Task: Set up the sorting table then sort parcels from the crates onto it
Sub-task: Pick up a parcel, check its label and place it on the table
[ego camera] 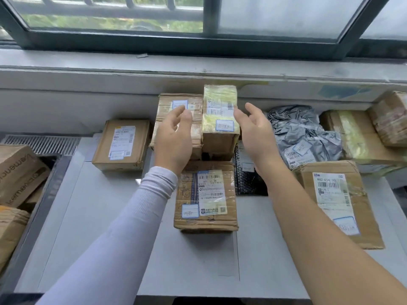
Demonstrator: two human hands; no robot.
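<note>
Grey surface point(88, 216) under a window is carrying labelled parcels in rows, labels up for reading. Beyond the near box point(206, 199), the left hand point(174, 139) and right hand point(255, 133) are flanking the yellow-taped box point(220, 119), fingers relaxed, holding nothing, seemingly squaring it.

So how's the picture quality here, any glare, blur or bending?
Head view: soft daylight from the window, weak shadows; the window sill bows from wide-angle distortion; glossy tape on the yellow-taped box shows mild sheen; label print is too soft to read; edges slightly blurred.
</note>
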